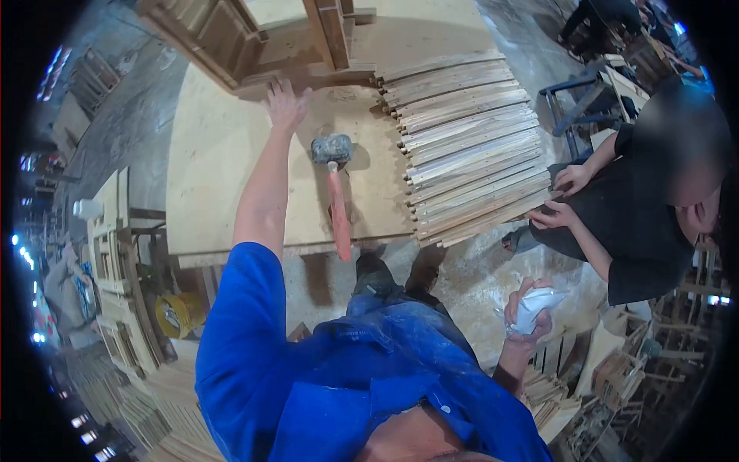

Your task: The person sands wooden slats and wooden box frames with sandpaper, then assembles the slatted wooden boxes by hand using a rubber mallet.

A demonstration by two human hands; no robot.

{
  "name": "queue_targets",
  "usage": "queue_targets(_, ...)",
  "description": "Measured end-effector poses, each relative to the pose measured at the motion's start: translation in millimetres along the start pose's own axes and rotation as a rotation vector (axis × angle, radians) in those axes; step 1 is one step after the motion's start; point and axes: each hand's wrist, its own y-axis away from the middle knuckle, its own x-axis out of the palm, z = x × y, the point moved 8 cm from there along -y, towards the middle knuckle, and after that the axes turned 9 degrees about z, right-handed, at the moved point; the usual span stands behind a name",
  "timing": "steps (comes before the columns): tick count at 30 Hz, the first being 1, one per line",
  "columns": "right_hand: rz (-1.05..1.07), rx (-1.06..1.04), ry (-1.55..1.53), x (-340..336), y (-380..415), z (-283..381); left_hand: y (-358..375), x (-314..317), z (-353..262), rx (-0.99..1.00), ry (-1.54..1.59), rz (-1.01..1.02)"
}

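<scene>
My left hand (286, 106) is stretched out over the worktable, fingers spread, with its fingertips right at the lower edge of a brown wooden cabinet frame (289, 54). My right hand (531, 327), low at the right beside my body, is closed around a small clear plastic bag (533, 304) with white contents. Below my left hand, a mallet (339, 208) with a grey, worn head and a reddish handle lies on the table, its handle end reaching the near edge. A row of many thin wooden slats (469, 146) with pegged ends lies to the right of the mallet.
The pale plywood worktable (208, 177) stretches ahead. A person (647, 200) in black stands at its right side, both hands at the slat ends. A yellow bucket (179, 314) and stacked wooden frames (119, 269) are at left. More wooden parts (616, 369) stand at right.
</scene>
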Motion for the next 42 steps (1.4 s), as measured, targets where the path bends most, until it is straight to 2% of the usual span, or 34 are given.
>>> queue_targets(1, -0.046, 0.008, -0.016, 10, -12, -8, -14, 21, 2, 0.014, 0.01, 0.036)
queue_targets(3, -0.12, 0.023, -0.02, 16, -32, -25, -40, 42, 6, 0.007, 0.062, -0.052)
queue_targets(4, -0.084, 0.024, -0.013, 19, -43, -31, -46, 52, 5, 0.01, 0.07, -0.022)
queue_targets(5, -0.05, 0.029, -0.008, 23, -52, -36, -44, 48, 4, 0.01, 0.083, -0.073)
queue_targets(8, -0.09, 0.021, -0.057, 16, -66, -56, -65, 53, 11, -0.002, 0.028, -0.132)
queue_targets(10, -0.204, 0.034, -0.083, 6, -62, -65, -98, 89, 32, 0.044, -0.133, -0.105)
queue_targets(11, -0.191, 0.042, -0.04, 8, -69, -65, -119, 108, 40, 0.052, -0.181, 0.0)
queue_targets(12, -0.181, 0.05, -0.028, 4, -70, -65, -137, 101, 39, 0.115, -0.016, -0.08)
queue_targets(13, -0.276, -0.004, -0.068, -1, -67, -63, -166, 108, 48, 0.184, -0.096, -0.136)
queue_targets(15, -0.291, -0.017, -0.025, 2, -68, -55, -258, 165, 87, 0.183, -0.572, 0.188)
queue_targets(17, -0.318, 0.018, 0.021, 1, -64, -49, -258, 119, 58, 0.136, -0.436, 0.144)
queue_targets(18, -0.252, 0.036, 0.0, -5, -61, -46, -238, 73, 37, 0.059, -0.17, 0.043)
queue_targets(20, -0.275, 0.024, 0.023, -9, -56, -37, -152, -5, -24, 0.081, 0.233, -0.058)
queue_targets(21, -0.303, 0.018, 0.058, -13, -53, -30, -95, -27, -61, 0.206, 0.308, -0.079)
queue_targets(22, -0.284, 0.035, 0.049, -15, -51, -26, -16, -57, -114, 0.329, 0.471, 0.004)
queue_targets(23, -0.273, 0.032, 0.038, -19, -50, -19, 57, -53, -148, 0.285, 0.537, 0.169)
queue_targets(24, -0.271, 0.05, 0.077, -22, -47, -14, 134, -66, -195, 0.33, 0.45, 0.198)
queue_targets(25, -0.266, 0.071, 0.116, -25, -43, -9, 202, -70, -236, 0.482, 0.539, 0.347)
queue_targets(26, -0.287, 0.081, 0.105, -30, -38, -4, 257, -74, -277, 0.677, 0.405, 0.385)
queue_targets(28, -0.243, 0.097, 0.106, -40, -28, 8, 318, -46, -321, 0.742, 0.358, 0.476)
queue_targets(31, -0.195, 0.104, 0.096, -54, -13, 26, 341, -11, -334, 0.679, 0.272, 0.517)
queue_targets(32, -0.205, 0.105, 0.081, -58, -7, 32, 339, -11, -334, 0.693, 0.226, 0.381)
queue_targets(33, -0.184, 0.104, 0.079, -60, -4, 38, 336, -5, -330, 0.684, 0.22, 0.363)
queue_targets(35, -0.159, 0.091, 0.087, -62, 1, 46, 322, -7, -314, 0.584, 0.226, 0.37)
queue_targets(37, -0.167, 0.098, 0.102, -67, 8, 52, 308, -15, -310, 0.566, 0.187, 0.347)
queue_targets(39, -0.18, 0.108, 0.117, -72, 12, 54, 287, -19, -297, 0.443, 0.066, 0.338)
queue_targets(42, -0.175, 0.147, 0.123, -81, 12, 52, 266, -20, -285, 0.399, 0.048, 0.299)
